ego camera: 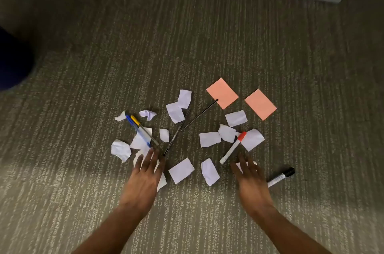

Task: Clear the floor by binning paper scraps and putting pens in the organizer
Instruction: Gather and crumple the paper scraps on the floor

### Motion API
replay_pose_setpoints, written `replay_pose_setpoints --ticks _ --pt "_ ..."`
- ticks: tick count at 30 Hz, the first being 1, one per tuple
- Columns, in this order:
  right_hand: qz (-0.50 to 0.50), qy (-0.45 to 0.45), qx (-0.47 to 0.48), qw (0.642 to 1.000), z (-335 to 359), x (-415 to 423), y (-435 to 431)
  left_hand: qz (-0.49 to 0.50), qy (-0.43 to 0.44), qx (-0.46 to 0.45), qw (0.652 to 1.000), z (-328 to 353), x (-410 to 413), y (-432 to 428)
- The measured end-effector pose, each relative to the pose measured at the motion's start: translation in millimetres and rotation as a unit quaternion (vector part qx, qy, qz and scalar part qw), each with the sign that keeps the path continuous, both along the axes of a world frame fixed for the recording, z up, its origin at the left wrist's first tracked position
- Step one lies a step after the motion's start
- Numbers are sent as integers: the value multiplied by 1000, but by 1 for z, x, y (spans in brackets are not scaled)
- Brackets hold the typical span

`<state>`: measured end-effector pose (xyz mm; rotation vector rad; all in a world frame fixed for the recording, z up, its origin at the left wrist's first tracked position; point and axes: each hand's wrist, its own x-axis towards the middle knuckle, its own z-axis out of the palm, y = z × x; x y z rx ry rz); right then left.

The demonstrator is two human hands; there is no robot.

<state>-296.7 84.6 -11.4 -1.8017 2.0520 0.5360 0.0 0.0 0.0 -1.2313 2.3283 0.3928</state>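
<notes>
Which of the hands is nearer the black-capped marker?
Right. The right hand lies just left of the black-capped marker, nearly touching its barrel; the left hand is far across the scraps.

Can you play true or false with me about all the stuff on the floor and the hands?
1. Two pink notes lie on the carpet. True.
2. The marker with the red cap is held in the right hand. False: it lies on the carpet, and the hand holds nothing.
3. A marker with a black cap lies to the right of the right hand. True.
4. The left hand rests partly over a white paper scrap. True.
5. All the pens are already picked up. False: the blue pen and yellow-capped pen lie side by side on the carpet.
</notes>
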Motion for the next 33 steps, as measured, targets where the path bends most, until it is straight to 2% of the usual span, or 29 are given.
replay_pose_setpoints --ticks 5,12,20,22,25,29,31,33 --pt "34 22 -39 998 -3 -7 1 -52 12 -31 998 -9 4 -2" --pt "34 25 -89 995 -15 -15 6 -89 -35 -48 994 -7 1 -10" --pt "-20 3 -62 998 -6 -9 6 -76 -53 -60 994 1 0 -14" --pt "-52 -25 -71 996 -3 -7 5 -38 -61 -46 996 4 0 -15" --pt "-156 -106 -90 978 2 2 3 19 -52 -41 998 12 1 -12" --pt "-311 -254 -126 907 3 29 -10 150 2 -26 988 13 1 -4" --pt "-380 -300 -111 868 3 45 -17 239 64 -7 969 10 0 0" --pt "-418 -327 -101 842 2 58 -22 357 167 54 917 8 -4 0"
